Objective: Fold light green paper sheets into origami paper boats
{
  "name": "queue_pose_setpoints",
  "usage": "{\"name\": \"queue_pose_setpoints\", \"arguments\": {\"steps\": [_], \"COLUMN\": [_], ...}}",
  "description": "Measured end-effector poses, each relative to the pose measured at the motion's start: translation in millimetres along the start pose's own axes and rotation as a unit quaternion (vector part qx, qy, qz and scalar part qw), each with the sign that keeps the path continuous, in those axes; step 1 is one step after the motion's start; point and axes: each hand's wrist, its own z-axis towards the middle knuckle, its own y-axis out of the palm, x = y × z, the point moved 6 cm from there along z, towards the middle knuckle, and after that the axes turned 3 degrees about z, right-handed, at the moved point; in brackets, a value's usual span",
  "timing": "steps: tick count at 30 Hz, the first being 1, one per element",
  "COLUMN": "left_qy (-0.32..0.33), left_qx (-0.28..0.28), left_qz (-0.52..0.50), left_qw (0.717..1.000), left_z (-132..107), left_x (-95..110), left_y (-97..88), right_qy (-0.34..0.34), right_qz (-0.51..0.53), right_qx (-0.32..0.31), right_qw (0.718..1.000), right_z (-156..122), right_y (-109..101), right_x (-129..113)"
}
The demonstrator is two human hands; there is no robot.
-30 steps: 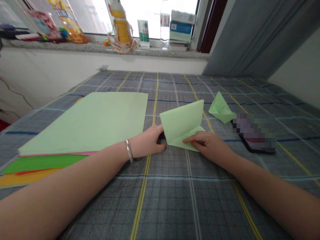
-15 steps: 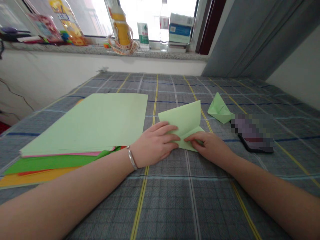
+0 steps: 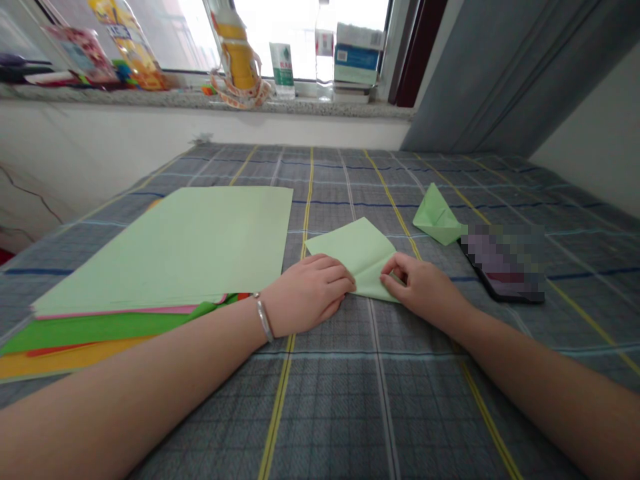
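Note:
A light green sheet of paper (image 3: 361,250) with a crease across it lies on the plaid cloth between my hands. My left hand (image 3: 313,290), with a silver bangle at the wrist, has its fingers curled together over the paper's near left edge. At the near right edge, my right hand (image 3: 413,280) pinches the same paper between thumb and forefinger. Beyond my right hand stands a folded green paper boat (image 3: 436,217). To the left of my left hand, a stack of light green sheets (image 3: 200,240) covers green, pink and orange ones.
A phone (image 3: 500,267), its screen blurred out, lies right of my right hand, touching or nearly touching the boat. Along the windowsill (image 3: 300,107) at the back stand a yellow bottle (image 3: 239,57), a clear bottle (image 3: 324,60), boxes (image 3: 357,60) and snack bags.
The raised flap of the paper has come down and now lies flatter. My left fingers have drawn in towards its near left edge. My right hand has shifted slightly right.

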Motion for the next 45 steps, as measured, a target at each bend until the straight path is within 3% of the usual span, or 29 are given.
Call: {"name": "queue_pose_setpoints", "arguments": {"steps": [15, 21, 26, 35, 45], "left_qy": [-0.003, -0.018, -0.066, -0.118, -0.121], "left_qx": [-0.026, 0.001, 0.041, 0.059, 0.021], "left_qz": [0.009, -0.027, -0.077, -0.117, -0.099], "left_qw": [1.000, 0.999, 0.994, 0.984, 0.987], "left_z": [0.0, -0.1, -1.2, -2.4, -2.5], "left_x": [-0.6, -3.5, -14.1, -26.9, -28.5], "left_y": [6.2, 4.8, 4.1, 5.0, 10.5], "right_qy": [-0.005, -0.024, -0.002, -0.011, -0.011], "right_qz": [-0.014, -0.049, -0.011, 0.041, 0.035], "right_qx": [0.006, 0.024, -0.003, -0.018, -0.015], "right_qw": [1.000, 0.998, 1.000, 0.999, 0.999], "right_z": [1.5, -0.5, 0.9, 1.4, 0.9], "right_y": [0.0, -2.8, -0.6, 1.2, -0.4], "right_x": [-2.4, -5.2, 0.5, 2.9, -0.3]}}
